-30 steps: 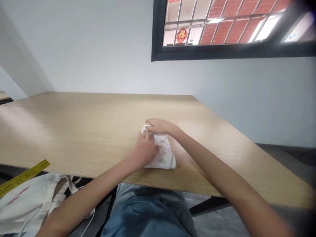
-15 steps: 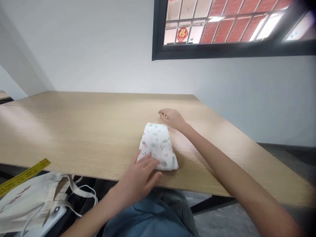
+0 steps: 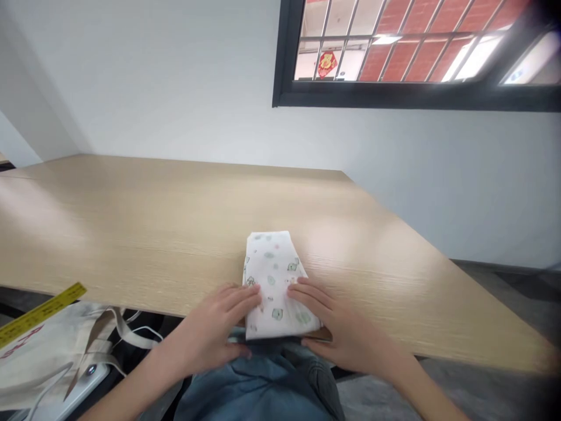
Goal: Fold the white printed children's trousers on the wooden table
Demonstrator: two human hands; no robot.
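Note:
A folded white cloth (image 3: 272,263) printed with small green and pink figures lies at the near edge of the wooden table, its front end reaching to about the table's rim. Across its near left side rest the fingers of my left hand (image 3: 219,321), stretched out, with the thumb apart and below the table edge. My right hand (image 3: 339,324) lies over the near right side, fingers extended on top and the thumb spread toward me. Neither thumb visibly pinches the fabric. The cloth's underside is hidden.
The wooden table (image 3: 144,222) runs back to a white wall with a barred window (image 3: 394,52). Below the table's left front edge sits a cream tote bag (image 3: 48,356) with white cords and a pale device (image 3: 83,389). A yellow ruler (image 3: 41,313) sticks up there.
My right hand has come back from beyond the cloth onto its near right side. The cloth has shifted toward me. My left hand has moved slightly left and nearer along its left side.

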